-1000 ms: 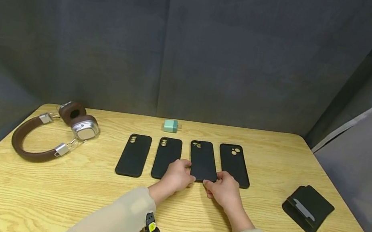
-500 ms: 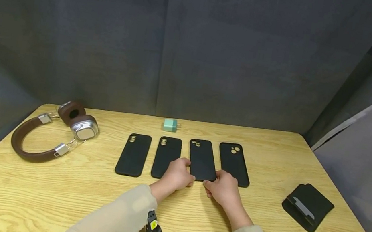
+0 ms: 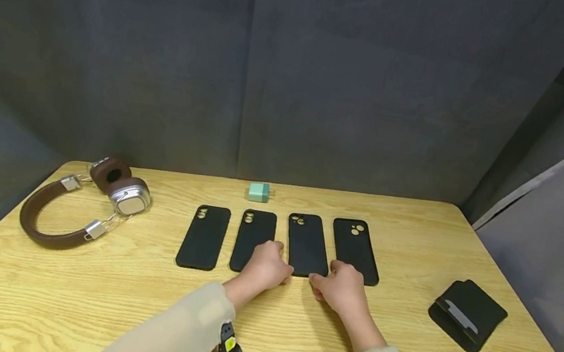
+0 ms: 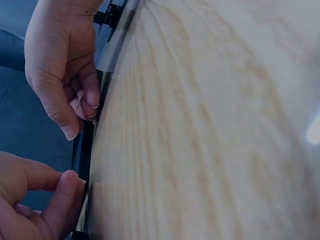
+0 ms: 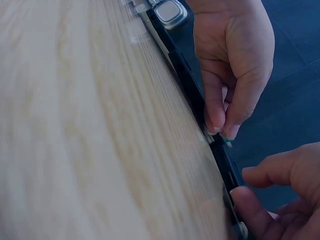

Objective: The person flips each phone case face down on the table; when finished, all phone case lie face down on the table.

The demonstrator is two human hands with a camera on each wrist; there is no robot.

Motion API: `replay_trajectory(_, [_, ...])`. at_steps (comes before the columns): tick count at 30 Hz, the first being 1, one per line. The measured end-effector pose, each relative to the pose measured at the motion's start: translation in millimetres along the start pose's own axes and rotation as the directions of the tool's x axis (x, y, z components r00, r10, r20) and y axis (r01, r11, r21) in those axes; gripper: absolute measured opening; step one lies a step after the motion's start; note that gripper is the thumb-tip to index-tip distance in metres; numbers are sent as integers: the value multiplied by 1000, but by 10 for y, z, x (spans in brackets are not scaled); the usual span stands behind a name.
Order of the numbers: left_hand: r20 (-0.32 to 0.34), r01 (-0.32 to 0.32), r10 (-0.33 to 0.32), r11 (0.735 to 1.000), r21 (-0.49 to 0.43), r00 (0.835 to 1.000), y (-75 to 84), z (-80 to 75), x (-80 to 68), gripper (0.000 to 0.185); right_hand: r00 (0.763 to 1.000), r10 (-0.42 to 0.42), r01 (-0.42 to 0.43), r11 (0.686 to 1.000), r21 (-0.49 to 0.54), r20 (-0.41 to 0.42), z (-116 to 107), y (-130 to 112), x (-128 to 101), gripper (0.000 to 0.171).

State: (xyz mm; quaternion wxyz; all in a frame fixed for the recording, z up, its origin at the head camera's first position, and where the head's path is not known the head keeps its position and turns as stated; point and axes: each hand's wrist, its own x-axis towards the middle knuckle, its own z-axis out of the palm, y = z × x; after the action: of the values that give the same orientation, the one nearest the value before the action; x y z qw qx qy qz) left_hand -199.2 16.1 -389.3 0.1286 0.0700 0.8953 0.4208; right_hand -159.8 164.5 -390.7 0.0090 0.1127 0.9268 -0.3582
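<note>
Several black phone cases lie in a row on the wooden table. Third from the left is the case between my hands, camera cutouts at its far left corner. My left hand is at its near left corner, bent index finger slightly off the left side and thumb tip right at the corner; the left wrist view shows these two fingertips together. My right hand pinches the near right corner, thumb at the front edge and index finger on the side. The second case is partly hidden behind my left hand.
Brown and silver headphones lie at the left. A mint charger plug sits near the back edge. At the right lies a black card holder with a grey card. The leftmost case and rightmost case complete the row.
My left hand has eased slightly leftward, its fingers coming off the side of the third phone case. My right hand and the cases stay nearly in place; the view shifts slightly.
</note>
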Motion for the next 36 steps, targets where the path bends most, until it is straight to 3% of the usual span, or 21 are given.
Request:
replay_trajectory(3, [-10, -56, 55, 998, -29, 998, 11, -13, -20, 55, 1000, -4, 4, 999, 43, -2, -48, 8, -13, 56])
replay_trajectory(9, [-65, -177, 172, 980, -89, 983, 51, 75, -7, 47, 1000, -12, 13, 993, 114, -12, -143, 42, -17, 53])
replay_trajectory(15, [-112, -291, 273, 936, -200, 955, 101, 277, 20, 38, 998, -12, 21, 989, 146, -58, -259, 104, -12, 46])
replay_trajectory(21, [-120, -295, 271, 910, -292, 955, 191, 400, 27, 37, 987, -41, 60, 991, 118, -158, -370, 179, 5, 39])
replay_trajectory(27, [-132, -320, 292, 878, -355, 947, 234, 490, 71, 37, 972, -20, 60, 984, 165, -233, -436, 269, 30, 41])
replay_trajectory(36, [-65, -254, 251, 866, -431, 966, 272, 566, 91, 50, 946, 40, 41, 970, 240, -322, -467, 425, 94, 42])
